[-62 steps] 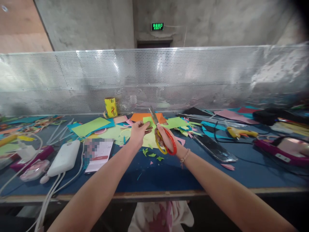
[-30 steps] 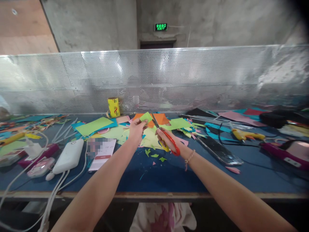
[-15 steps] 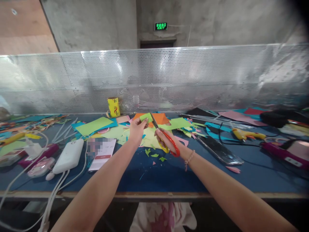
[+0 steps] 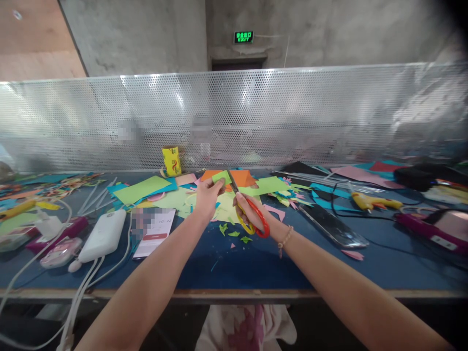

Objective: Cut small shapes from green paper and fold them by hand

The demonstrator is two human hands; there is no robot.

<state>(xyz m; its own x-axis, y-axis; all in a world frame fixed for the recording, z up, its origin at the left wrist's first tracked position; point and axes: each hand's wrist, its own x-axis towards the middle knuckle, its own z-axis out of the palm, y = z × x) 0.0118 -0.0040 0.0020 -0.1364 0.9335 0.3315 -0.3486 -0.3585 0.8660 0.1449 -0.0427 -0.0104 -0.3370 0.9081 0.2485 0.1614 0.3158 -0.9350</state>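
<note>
Left hand [image 4: 207, 197] is pinching a small green paper [image 4: 221, 176] between thumb and fingertips, holding it above the table [image 4: 256, 270] near the far middle. Right hand [image 4: 248, 210] is gripping the scissors [image 4: 252, 214] through their red and yellow loops, fingers closed, with the blades pointing far-left and meeting the paper's right edge. Green scraps [image 4: 234, 233] are lying on the blue surface just near of both hands. Coloured sheets [image 4: 141, 190] are spreading to the far left, a phone [image 4: 152, 233] and power bank [image 4: 102, 236] are sitting left, and a glue gun [image 4: 369, 201] is lying right.
</note>
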